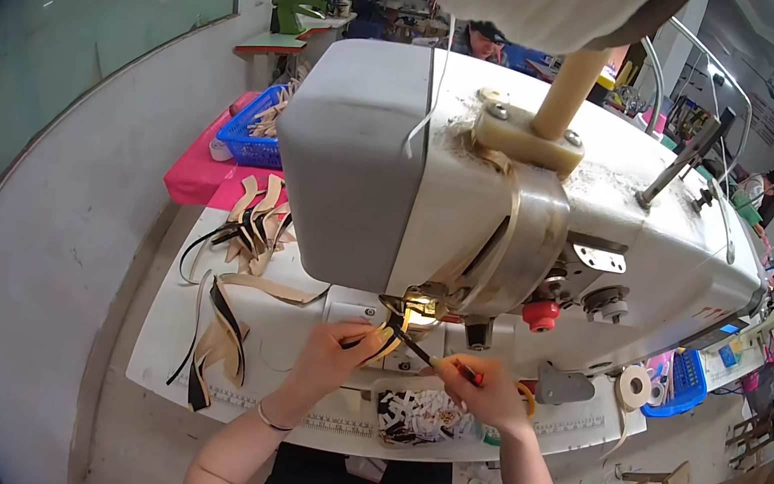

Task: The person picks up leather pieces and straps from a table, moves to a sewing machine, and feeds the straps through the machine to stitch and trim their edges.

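My left hand (335, 350) pinches a narrow black and tan strip (378, 344) just below the lit needle area of a large white sewing machine (352, 145). In my right hand (482, 389), closed fingers grip a slender dark tool (422, 349) with a red and black end; its exact kind is unclear. The tool's tip reaches left to the strip, close to my left fingers. A yellow loop (527, 398) shows beside my right hand, and I cannot tell whether it belongs to the tool.
Tan and black strips (224, 343) lie on the white table's left side. Small black and white pieces fill a clear tray (420, 418) at the front edge. A tape roll (633, 387) sits at right by a blue basket (685, 386). Another person (485, 43) is beyond the machine.
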`<state>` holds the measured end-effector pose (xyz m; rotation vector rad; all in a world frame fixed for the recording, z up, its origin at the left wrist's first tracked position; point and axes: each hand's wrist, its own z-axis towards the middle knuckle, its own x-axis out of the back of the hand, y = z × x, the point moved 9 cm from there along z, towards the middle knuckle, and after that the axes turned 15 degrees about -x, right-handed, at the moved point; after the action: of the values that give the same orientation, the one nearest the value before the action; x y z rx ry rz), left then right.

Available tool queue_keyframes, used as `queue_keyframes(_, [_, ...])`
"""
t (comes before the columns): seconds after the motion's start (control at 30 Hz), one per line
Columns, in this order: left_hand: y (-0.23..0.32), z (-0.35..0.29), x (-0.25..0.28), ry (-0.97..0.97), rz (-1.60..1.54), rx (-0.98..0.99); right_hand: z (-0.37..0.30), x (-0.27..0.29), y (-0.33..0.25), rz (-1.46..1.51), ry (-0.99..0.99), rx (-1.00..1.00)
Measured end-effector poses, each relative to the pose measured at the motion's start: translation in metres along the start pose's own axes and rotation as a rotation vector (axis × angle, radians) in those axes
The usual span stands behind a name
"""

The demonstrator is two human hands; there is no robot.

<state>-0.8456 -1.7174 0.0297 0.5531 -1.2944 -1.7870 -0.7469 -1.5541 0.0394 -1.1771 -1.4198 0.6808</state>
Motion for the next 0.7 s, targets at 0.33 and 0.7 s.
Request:
queue_keyframes(0.33, [-0.004, 0.014, -0.009, -0.058, 0.053, -0.051, 0.022, 0.054, -0.016, 0.172, 0.604, 0.253])
queue_keyframes(0.7, [-0.007, 0.015, -0.015, -0.015, 0.148, -0.066, 0.010, 0.062, -0.029, 0.390, 0.672, 0.275])
